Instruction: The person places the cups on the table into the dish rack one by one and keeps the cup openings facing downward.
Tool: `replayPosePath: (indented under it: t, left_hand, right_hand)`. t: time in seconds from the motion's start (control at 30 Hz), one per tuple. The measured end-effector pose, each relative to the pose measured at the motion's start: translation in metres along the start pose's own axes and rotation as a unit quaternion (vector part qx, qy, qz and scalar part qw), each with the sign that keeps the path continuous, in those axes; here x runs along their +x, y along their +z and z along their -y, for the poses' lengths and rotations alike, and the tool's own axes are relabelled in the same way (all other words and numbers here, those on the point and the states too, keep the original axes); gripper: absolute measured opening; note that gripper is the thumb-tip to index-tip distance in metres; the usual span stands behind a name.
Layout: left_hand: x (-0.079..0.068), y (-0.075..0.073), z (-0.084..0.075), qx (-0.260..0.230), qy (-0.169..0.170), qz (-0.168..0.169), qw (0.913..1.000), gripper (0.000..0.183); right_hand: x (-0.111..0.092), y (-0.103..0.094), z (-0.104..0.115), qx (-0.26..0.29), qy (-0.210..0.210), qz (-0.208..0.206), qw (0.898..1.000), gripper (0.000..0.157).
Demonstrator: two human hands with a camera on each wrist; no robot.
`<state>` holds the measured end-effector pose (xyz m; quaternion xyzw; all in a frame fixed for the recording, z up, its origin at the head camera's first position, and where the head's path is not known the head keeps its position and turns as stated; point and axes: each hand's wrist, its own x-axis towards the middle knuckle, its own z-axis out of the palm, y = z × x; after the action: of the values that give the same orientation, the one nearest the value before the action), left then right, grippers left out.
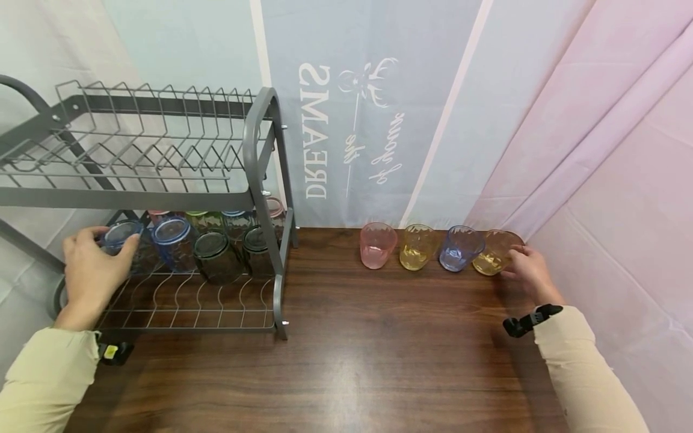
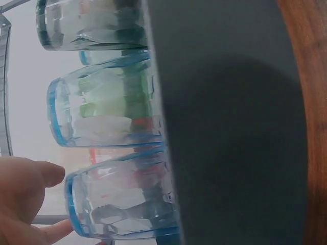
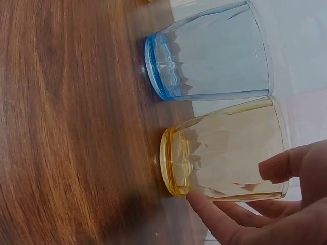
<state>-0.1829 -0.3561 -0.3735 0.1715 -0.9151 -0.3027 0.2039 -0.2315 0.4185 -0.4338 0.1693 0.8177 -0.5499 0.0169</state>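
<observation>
My left hand (image 1: 96,264) is at the left end of the rack's lower tier, its thumb and fingers around the base of an upside-down blue glass (image 1: 123,233). In the left wrist view that blue glass (image 2: 122,196) still stands on the tier, with the fingers at its upper end. At the right, my right hand (image 1: 530,272) holds the side of an upright yellow glass (image 1: 489,258) on the table. The right wrist view shows the thumb across the yellow glass (image 3: 225,153) and a fingertip low on its side. Some fingers are hidden behind the glasses.
Beside the held yellow glass stand a blue glass (image 1: 460,248), another yellow glass (image 1: 417,249) and a pink glass (image 1: 377,246) in a row. The grey dish rack (image 1: 262,156) carries several more inverted glasses below its wire top tier. A curtain (image 1: 368,150) hangs behind the wooden table (image 1: 346,349).
</observation>
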Motion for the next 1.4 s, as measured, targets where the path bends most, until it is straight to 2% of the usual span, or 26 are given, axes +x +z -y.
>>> replayPosePath:
  t: [0.2, 0.37, 0.67, 0.93, 1.07, 1.17, 1.3, 1.4]
  left_hand:
    - [-0.004, -0.005, -0.005, 0.000, 0.003, -0.014, 0.9999, 0.067]
    - [-0.007, -0.012, -0.008, -0.002, -0.007, -0.006, 1.0000, 0.069]
    - [-0.014, -0.020, -0.015, -0.016, 0.003, -0.011, 0.9998, 0.066]
    - [-0.022, -0.028, -0.026, -0.021, 0.033, -0.020, 0.9990, 0.061]
    - [-0.027, -0.032, -0.030, -0.025, 0.052, -0.022, 0.9981, 0.058]
    - [-0.032, -0.034, -0.035, -0.031, 0.078, -0.025, 0.9962, 0.052]
    - [-0.042, -0.036, -0.042, -0.022, 0.108, -0.031, 0.9935, 0.044]
    - [-0.049, -0.037, -0.049, -0.025, 0.117, -0.035, 0.9921, 0.040]
  right_hand:
    - [0.001, -0.001, 0.001, -0.012, 0.003, 0.008, 1.000, 0.061]
    - [-0.001, -0.003, 0.002, -0.015, -0.002, 0.008, 1.000, 0.060]
    - [-0.001, -0.006, 0.001, 0.017, -0.010, 0.005, 1.000, 0.060]
    - [-0.003, -0.016, -0.001, 0.018, -0.014, 0.018, 1.000, 0.060]
    - [-0.007, -0.022, 0.000, 0.046, -0.013, 0.026, 0.998, 0.060]
    - [-0.010, -0.027, 0.000, 0.063, -0.013, 0.033, 0.997, 0.060]
    - [-0.016, -0.034, -0.001, 0.025, -0.020, 0.033, 0.999, 0.060]
    - [-0.020, -0.038, 0.000, -0.011, -0.033, 0.025, 0.999, 0.059]
